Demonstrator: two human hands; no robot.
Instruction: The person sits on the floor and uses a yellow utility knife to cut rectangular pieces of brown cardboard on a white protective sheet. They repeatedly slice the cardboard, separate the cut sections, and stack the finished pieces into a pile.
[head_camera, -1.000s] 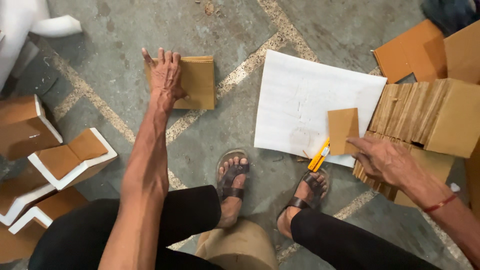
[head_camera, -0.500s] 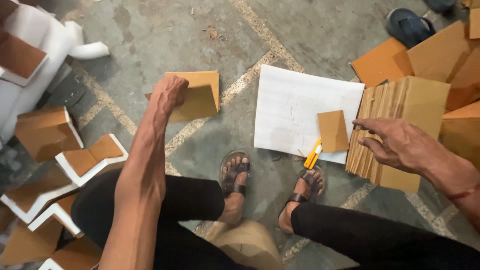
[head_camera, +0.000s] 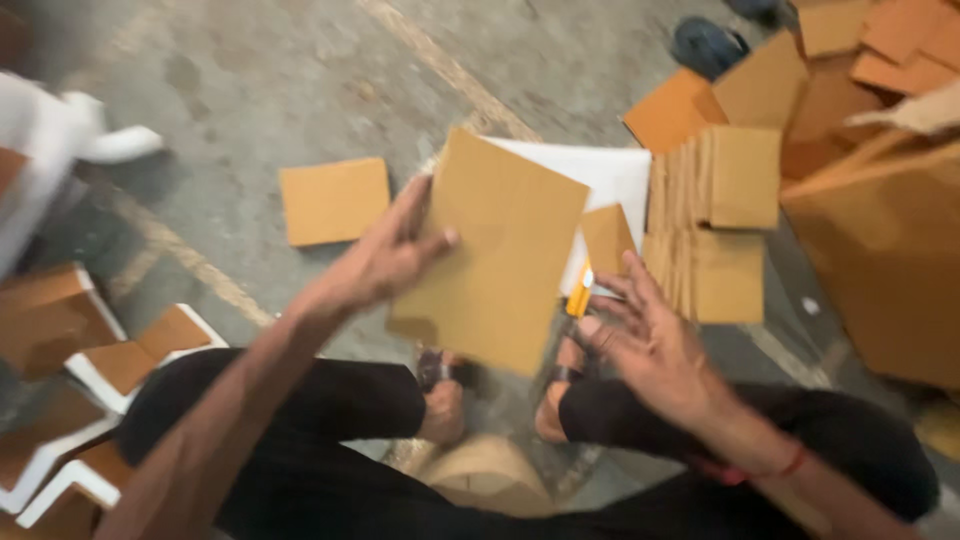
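My left hand (head_camera: 385, 260) grips a flat brown cardboard sheet (head_camera: 495, 250) by its left edge and holds it lifted above my feet. My right hand (head_camera: 650, 340) hovers just right of the sheet's lower corner with fingers spread and nothing in it. A second brown cardboard square (head_camera: 335, 200) lies flat on the concrete floor to the left of the lifted sheet. A white paper sheet (head_camera: 610, 180) lies on the floor behind the lifted sheet, with a small brown card (head_camera: 608, 240) and a yellow cutter (head_camera: 580, 298) on it.
A stack of upright cardboard pieces (head_camera: 715, 225) stands to the right of the white paper. Larger brown boxes (head_camera: 880, 260) fill the right side. White and brown folded box parts (head_camera: 90, 370) lie at the left. A dark sandal (head_camera: 705, 45) sits at the top.
My left hand has lifted one cardboard sheet off the floor and brought it toward the middle. My right hand has moved left from the stack toward it. The camera shifted and the picture blurred.
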